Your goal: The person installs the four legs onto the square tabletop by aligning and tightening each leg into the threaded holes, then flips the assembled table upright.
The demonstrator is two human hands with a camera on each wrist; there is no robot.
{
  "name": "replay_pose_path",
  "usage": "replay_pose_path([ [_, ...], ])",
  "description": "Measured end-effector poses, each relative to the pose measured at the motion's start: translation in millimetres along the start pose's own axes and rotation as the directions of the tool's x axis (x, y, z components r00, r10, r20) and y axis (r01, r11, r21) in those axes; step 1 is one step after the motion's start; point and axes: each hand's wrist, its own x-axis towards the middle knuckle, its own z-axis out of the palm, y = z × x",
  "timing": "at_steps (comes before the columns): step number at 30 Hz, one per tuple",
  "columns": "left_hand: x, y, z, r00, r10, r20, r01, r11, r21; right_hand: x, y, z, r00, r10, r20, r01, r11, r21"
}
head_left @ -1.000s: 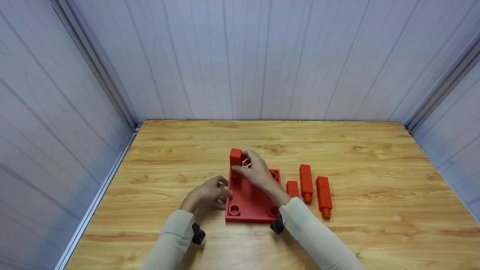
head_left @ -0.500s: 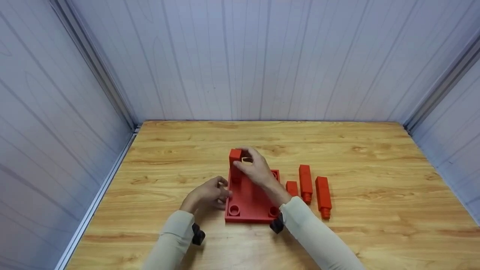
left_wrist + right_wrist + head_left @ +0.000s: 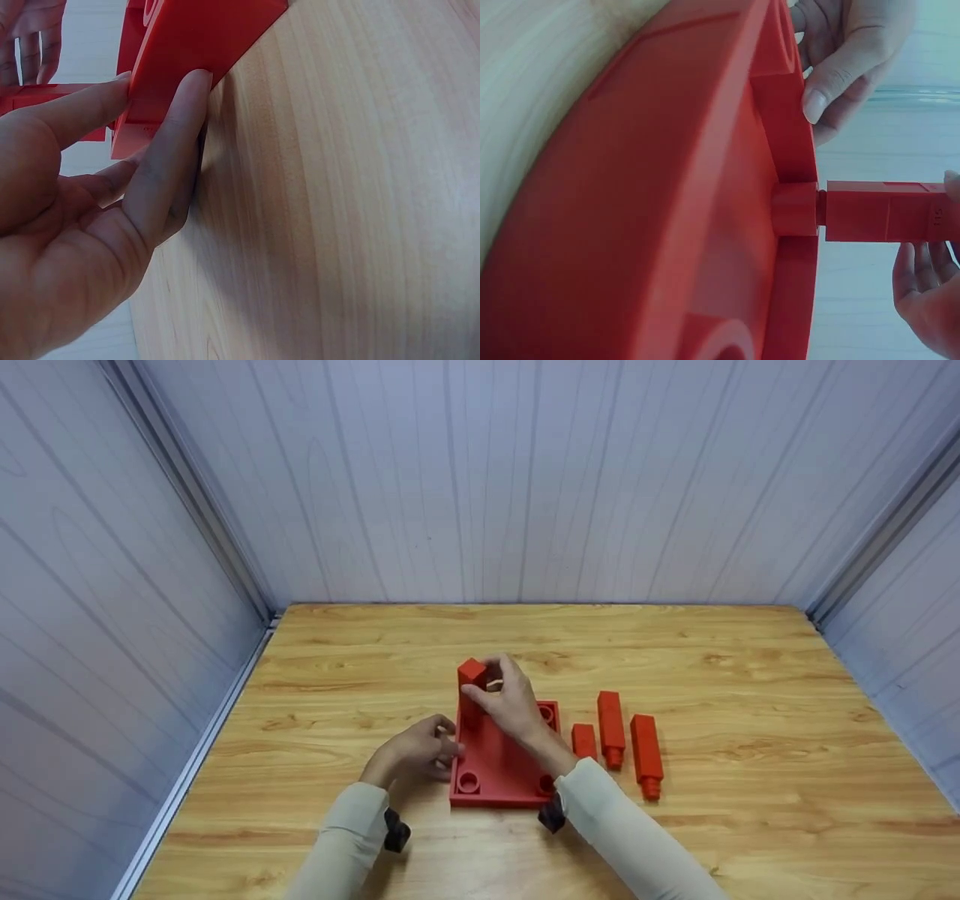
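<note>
A red rectangular base plate [image 3: 499, 769] with round corner sockets lies on the wooden table [image 3: 750, 660]. A red square peg [image 3: 471, 679] stands upright in its far-left socket, and my right hand [image 3: 502, 697] pinches the peg's top between thumb and fingers. In the right wrist view the red peg [image 3: 889, 211] enters the socket collar on the red plate [image 3: 667, 225]. My left hand [image 3: 420, 750] holds the plate's left edge; the left wrist view shows its fingers [image 3: 169, 142] gripping the edge of the red plate [image 3: 195, 45].
Three more red pegs lie to the right of the plate: a short one [image 3: 583, 739], a longer one [image 3: 611, 720] and another long one [image 3: 646, 755]. Pale panelled walls enclose the table on three sides.
The peg's top has turned slightly under my right hand, whose fingers have shifted round it. The left hand and plate have stayed in place.
</note>
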Motion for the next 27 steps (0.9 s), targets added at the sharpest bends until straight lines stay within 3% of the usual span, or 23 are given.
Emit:
replay_pose_path([
  [6, -1.0, 0.4, -0.5, 1.0, -0.012, -0.005, 0.012, 1.0, 0.012, 1.3, 0.0, -1.9, 0.999, 0.029, 0.036, -0.03, 0.999, 0.014],
  [11, -0.5, 1.1, 0.7, 1.0, -0.008, -0.004, 0.008, 1.0, 0.016, 4.7, -1.9, -10.5, 0.979, 0.104, 0.177, -0.129, 0.982, 0.137],
  [17, -0.4, -0.2, 0.3, 1.0, 0.001, -0.004, -0.001, 1.0, 0.014, 6.9, -10.5, -20.5, 0.942, 0.078, 0.326, -0.159, 0.96, 0.229],
  [20, -0.6, 0.2, -0.1, 1.0, 0.001, -0.006, -0.001, 1.0, 0.014, 8.0, -10.5, -21.1, 0.941, 0.075, 0.329, -0.155, 0.962, 0.223],
  [27, -0.2, 0.7, -0.6, 1.0, -0.003, 0.009, 0.003, 1.0, -0.001, 9.8, -0.3, -17.3, 0.964, 0.092, 0.248, -0.143, 0.97, 0.198],
])
